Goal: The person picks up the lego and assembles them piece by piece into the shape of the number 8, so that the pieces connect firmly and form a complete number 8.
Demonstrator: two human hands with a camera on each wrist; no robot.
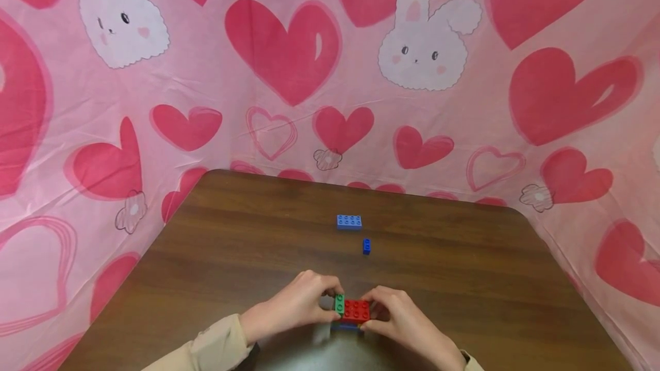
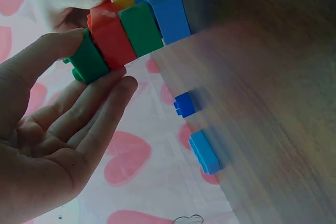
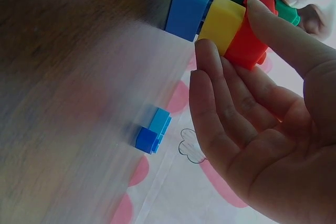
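Observation:
A small stack of toy building bricks stands at the table's near side, between both hands. At its bottom is a blue brick [image 2: 170, 14], with a green brick [image 2: 140, 28] and a yellow brick [image 3: 220, 22] side by side above. A red brick [image 1: 357, 310] spans those two. On the red one's left end sits a small green brick [image 1: 339, 303], pinched between thumb and fingers of my left hand [image 1: 296, 305]. From the other side, my right hand [image 1: 407, 320] grips the red brick, its thumb on one face and fingers on the opposite one.
Farther back on the brown wooden table [image 1: 247, 216] lie a light blue brick [image 1: 349, 222] and a smaller dark blue brick [image 1: 366, 246], apart from each other. A pink cloth [image 1: 289, 130] with hearts and rabbits hangs behind and beside the table.

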